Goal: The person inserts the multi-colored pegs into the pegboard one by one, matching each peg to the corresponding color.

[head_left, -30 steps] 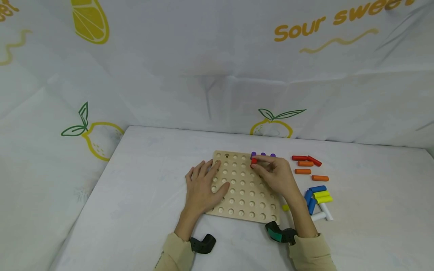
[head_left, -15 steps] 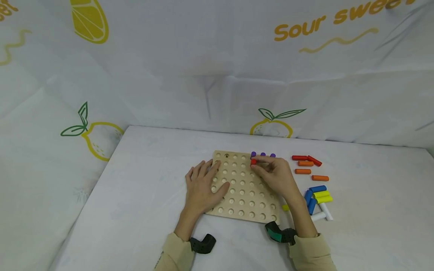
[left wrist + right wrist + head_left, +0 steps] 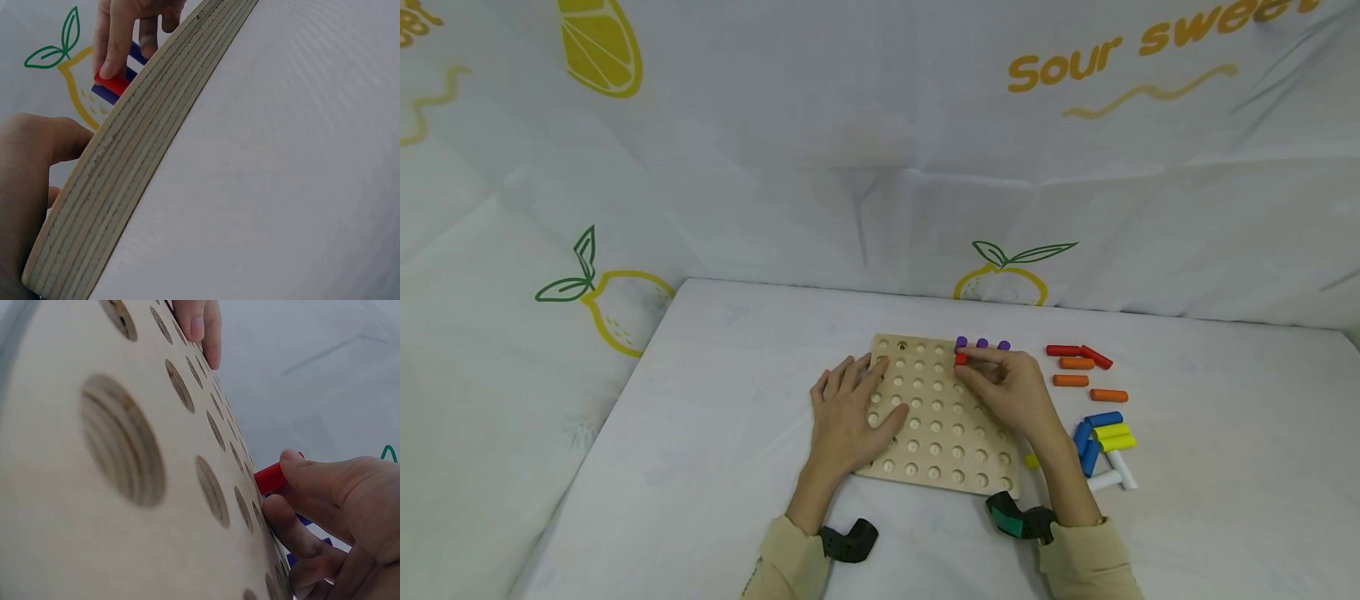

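My right hand [image 3: 1011,390] pinches a red peg [image 3: 961,359] between thumb and fingertips at the wooden pegboard [image 3: 936,437]. In the right wrist view the red peg [image 3: 271,479] stands upright from the board's surface, its lower end at a hole. Just behind it, purple pegs [image 3: 982,342] stand in the board's back row, partly hidden by the fingers in the wrist views. My left hand [image 3: 847,417] rests on the board's left side with fingers spread, holding nothing between them. Most of the board's visible holes have no peg.
Right of the board lie loose red pegs [image 3: 1063,350], orange pegs [image 3: 1070,380], blue pegs [image 3: 1103,417], yellow pegs [image 3: 1114,440] and white pegs [image 3: 1105,479]. One yellow peg [image 3: 1032,460] lies against the right forearm. A printed cloth [image 3: 775,208] hangs behind the table.
The red peg has sunk slightly toward the board, with the right fingertips still around it. The left hand and the other pegs stay in place.
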Tool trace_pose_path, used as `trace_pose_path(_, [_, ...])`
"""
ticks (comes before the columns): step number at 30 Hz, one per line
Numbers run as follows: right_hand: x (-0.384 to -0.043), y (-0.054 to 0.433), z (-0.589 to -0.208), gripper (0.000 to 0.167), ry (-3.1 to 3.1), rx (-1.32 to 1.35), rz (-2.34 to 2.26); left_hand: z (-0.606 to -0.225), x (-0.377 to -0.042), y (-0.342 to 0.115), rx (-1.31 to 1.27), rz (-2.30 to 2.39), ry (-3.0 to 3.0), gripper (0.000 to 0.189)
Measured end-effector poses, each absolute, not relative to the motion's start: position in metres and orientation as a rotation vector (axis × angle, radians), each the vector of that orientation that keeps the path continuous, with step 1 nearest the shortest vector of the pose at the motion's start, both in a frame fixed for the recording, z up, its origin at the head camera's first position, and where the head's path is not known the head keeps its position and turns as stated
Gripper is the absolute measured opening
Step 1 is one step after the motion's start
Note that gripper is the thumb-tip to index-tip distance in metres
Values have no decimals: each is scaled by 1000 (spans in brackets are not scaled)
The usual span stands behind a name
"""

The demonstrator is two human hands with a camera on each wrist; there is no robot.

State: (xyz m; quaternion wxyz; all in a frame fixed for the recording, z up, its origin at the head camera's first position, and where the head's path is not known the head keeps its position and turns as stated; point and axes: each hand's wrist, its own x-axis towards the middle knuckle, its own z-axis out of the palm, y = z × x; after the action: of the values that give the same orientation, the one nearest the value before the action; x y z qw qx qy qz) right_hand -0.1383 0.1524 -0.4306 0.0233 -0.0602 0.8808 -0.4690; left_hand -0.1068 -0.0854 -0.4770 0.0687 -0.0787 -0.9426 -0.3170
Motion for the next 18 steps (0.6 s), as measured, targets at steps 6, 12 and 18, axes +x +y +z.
trace_pose_path(6, [-138, 156, -427, 32, 2718, -174, -1450, -477, -106, -86, -241, -950, -2838, 71])
trace_pose_path(12, [-137, 165, -422, 30, 2755, -175, -1449, -476, -106, -86, -237, -960, -2841, 71])
trace_pose_path(18, [-137, 175, -417, 31, 2856, -130, -1404, -476, -107, -85, -240, -962, -2840, 71])
